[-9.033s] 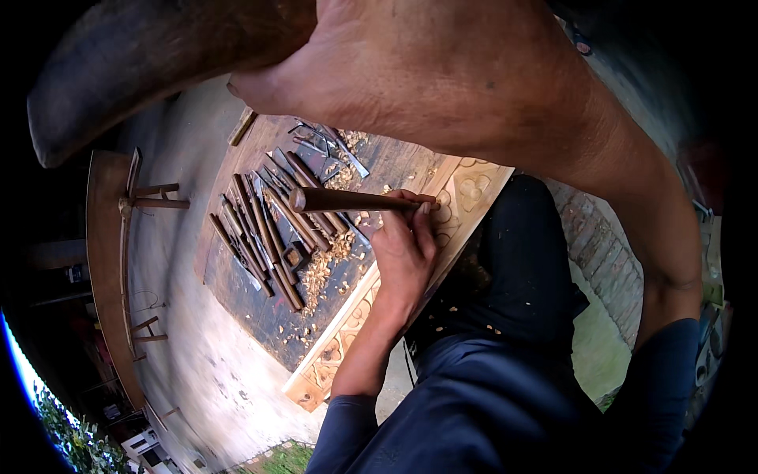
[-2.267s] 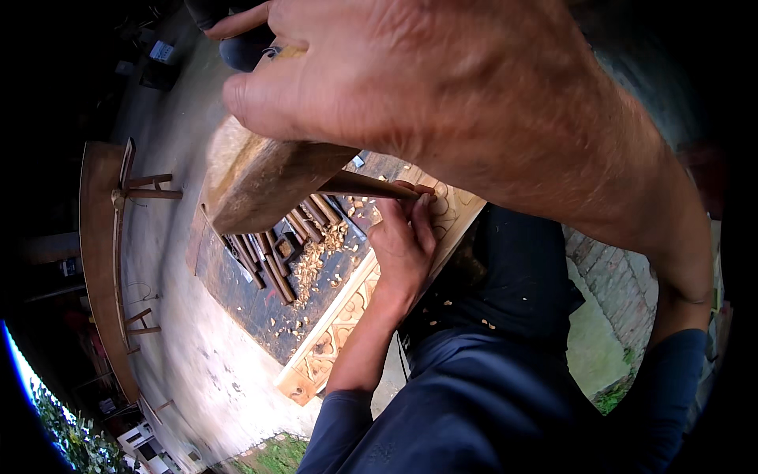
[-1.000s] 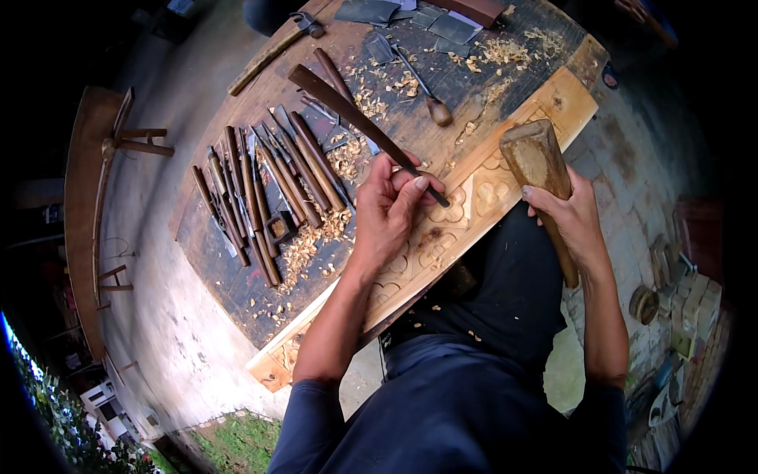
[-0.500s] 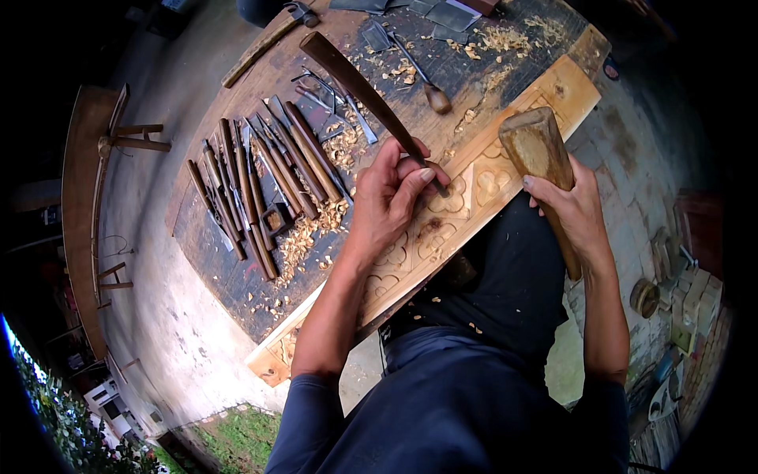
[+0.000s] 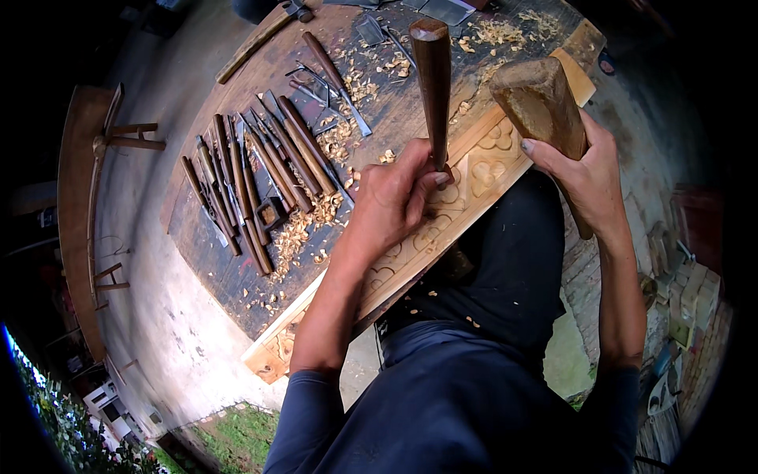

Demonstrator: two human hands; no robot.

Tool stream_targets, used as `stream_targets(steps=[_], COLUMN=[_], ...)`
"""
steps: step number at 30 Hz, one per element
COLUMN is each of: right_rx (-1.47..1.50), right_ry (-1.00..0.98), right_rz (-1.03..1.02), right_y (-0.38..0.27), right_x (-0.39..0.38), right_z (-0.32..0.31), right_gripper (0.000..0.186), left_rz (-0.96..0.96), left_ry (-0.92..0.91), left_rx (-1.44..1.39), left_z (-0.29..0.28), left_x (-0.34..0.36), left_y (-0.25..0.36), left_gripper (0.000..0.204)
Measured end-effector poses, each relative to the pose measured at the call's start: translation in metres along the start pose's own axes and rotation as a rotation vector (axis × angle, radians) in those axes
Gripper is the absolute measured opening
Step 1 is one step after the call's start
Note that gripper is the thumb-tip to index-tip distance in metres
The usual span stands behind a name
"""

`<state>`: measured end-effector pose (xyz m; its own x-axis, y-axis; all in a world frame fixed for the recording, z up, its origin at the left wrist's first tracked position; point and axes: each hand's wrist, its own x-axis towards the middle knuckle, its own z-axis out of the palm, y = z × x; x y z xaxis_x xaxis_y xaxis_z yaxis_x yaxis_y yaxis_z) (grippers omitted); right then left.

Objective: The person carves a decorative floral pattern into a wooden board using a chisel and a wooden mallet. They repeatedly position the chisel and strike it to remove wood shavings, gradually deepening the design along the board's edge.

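Note:
A carving chisel (image 5: 433, 91) stands nearly upright in my left hand (image 5: 395, 197), whose fingers are closed round its lower part. The chisel's tip is hidden behind the fingers, over the long pale board (image 5: 316, 304). Carved petal shapes run along that board, and my left hand rests at them. To the right, my right hand (image 5: 588, 175) grips a wooden mallet (image 5: 541, 107) by the handle. The worn mallet head is raised beside the chisel, apart from it.
Several chisels and gouges (image 5: 257, 170) lie in a row on the dark workbench (image 5: 229, 288), among curled wood shavings (image 5: 292, 245). A hammer (image 5: 264, 39) lies at the far left edge. On the left stands a long wooden bench (image 5: 79, 213); stacked blocks (image 5: 695, 296) sit at the right.
The chisel has swung from leaning far left to nearly upright. My right hand and the mallet have risen slightly, and the mallet head appears larger.

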<state>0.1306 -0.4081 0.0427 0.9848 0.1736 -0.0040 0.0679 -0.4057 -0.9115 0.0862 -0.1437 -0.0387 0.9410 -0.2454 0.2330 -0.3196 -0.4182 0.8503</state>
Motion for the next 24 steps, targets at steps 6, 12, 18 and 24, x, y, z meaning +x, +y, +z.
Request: stream_targets(steps=[6,12,18,24], right_rx=[-0.108,-0.331,-0.897,-0.664], right_ry=[0.071,0.297,0.167,0.404], right_rz=[-0.246,-0.527,-1.002,-0.737], right_y=[-0.027,-0.063,-0.106,-0.087], right_x=[0.007,0.016,0.025,0.022], right_z=[-0.007,-0.078,-0.033,-0.090], right_gripper=[0.046,0.044,0.055,0.040], left_rz=[0.001,0.148,0.144,0.177], left_ry=[-0.034,0.001,0.034,0.035], left_rx=[0.061,0.212,0.202,0.156], left_z=[-0.001,-0.003,-0.002,0.004], left_x=[-0.004,-0.007,-0.010,-0.003], left_y=[0.001,0.012,0.008,0.009], left_gripper=[0.025,0.028,0.027,0.026])
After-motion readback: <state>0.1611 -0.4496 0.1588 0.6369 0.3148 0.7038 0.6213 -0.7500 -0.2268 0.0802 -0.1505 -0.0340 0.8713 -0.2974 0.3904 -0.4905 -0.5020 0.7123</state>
